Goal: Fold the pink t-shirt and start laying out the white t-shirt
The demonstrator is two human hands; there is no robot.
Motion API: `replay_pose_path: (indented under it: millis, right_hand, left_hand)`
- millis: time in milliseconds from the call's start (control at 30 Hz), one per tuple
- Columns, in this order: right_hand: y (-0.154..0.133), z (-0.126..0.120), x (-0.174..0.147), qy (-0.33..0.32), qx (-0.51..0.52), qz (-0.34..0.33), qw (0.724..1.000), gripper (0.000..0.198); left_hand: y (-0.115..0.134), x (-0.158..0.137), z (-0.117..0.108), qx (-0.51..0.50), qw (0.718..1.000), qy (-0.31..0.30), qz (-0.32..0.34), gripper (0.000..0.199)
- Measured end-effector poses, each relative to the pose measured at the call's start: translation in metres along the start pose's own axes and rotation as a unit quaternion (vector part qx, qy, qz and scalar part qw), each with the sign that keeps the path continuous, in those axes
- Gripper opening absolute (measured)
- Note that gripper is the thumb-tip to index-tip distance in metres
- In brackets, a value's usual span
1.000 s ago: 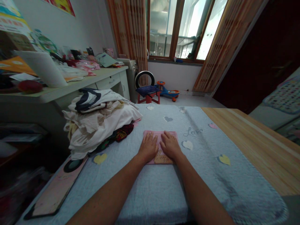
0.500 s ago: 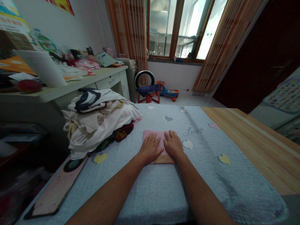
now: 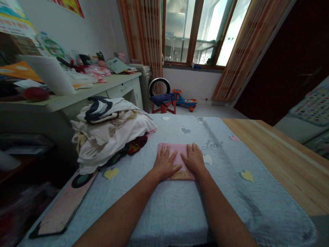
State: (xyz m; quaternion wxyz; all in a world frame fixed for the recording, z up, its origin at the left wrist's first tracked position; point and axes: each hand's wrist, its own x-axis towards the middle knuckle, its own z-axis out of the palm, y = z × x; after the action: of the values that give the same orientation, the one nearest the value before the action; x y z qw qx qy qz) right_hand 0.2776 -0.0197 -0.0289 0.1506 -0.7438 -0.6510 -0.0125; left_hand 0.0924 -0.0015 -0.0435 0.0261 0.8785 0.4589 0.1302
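Note:
A pink folded cloth [image 3: 178, 161] lies flat on a light blue blanket [image 3: 164, 212], with an orange-brown printed strip along its near edge. My left hand [image 3: 165, 164] rests flat on the left part of the cloth, fingers spread. On its right side lies my right hand [image 3: 194, 159], palm down with the fingers stretched forward and the thumb apart. Both hands cover much of the cloth's sides; its middle shows between them.
A heap of crumpled clothes [image 3: 113, 133] stands at the left of the blanket. In front of it lies a long pink board [image 3: 65, 206] with a dark rim. Bare wooden tabletop [image 3: 277, 147] shows at the right. Beyond are a cluttered desk [image 3: 100, 90] and a red stool [image 3: 163, 107].
My right hand has slid slightly right across the cloth, away from the left hand, so more pink shows between them. My left hand stays nearly in place, its fingers a little more spread.

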Motion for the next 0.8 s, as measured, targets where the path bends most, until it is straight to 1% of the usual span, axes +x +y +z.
replay_pose_path:
  millis: [100,167,233,300,367,433,600,800]
  right_hand:
    - [-0.004,-0.006,-0.003,0.058,0.013,-0.029,0.998,0.051]
    - [-0.009,-0.009,-0.004,0.075,0.036,-0.058,0.995,0.044]
    - [-0.013,-0.010,-0.005,0.063,0.051,-0.080,0.994,0.041]
    - [-0.018,-0.008,-0.006,0.029,0.045,-0.094,0.994,0.039]
    - [-0.021,-0.006,-0.007,-0.003,0.026,-0.099,0.995,0.038]
    - [-0.022,-0.004,-0.007,-0.019,0.012,-0.096,0.995,0.039]
    - [-0.022,-0.002,-0.007,-0.028,-0.008,-0.087,0.996,0.046]
    - [-0.020,0.002,-0.005,-0.028,-0.013,-0.091,0.995,0.047]
  left_hand:
    - [0.000,0.000,0.000,0.000,1.000,0.001,0.000,0.070]
    - [0.000,0.000,0.000,0.005,1.000,0.006,0.000,0.063]
    - [0.001,0.000,0.000,0.012,1.000,0.013,0.001,0.057]
    - [0.001,0.000,0.001,0.019,1.000,0.020,0.004,0.055]
    - [0.001,0.001,0.002,0.024,0.999,0.023,0.003,0.056]
    - [0.001,0.001,0.003,0.027,0.999,0.023,0.001,0.056]
    - [0.001,0.001,0.002,0.036,0.999,0.022,0.001,0.056]
    - [0.003,0.000,-0.001,0.052,0.998,0.019,-0.006,0.056]
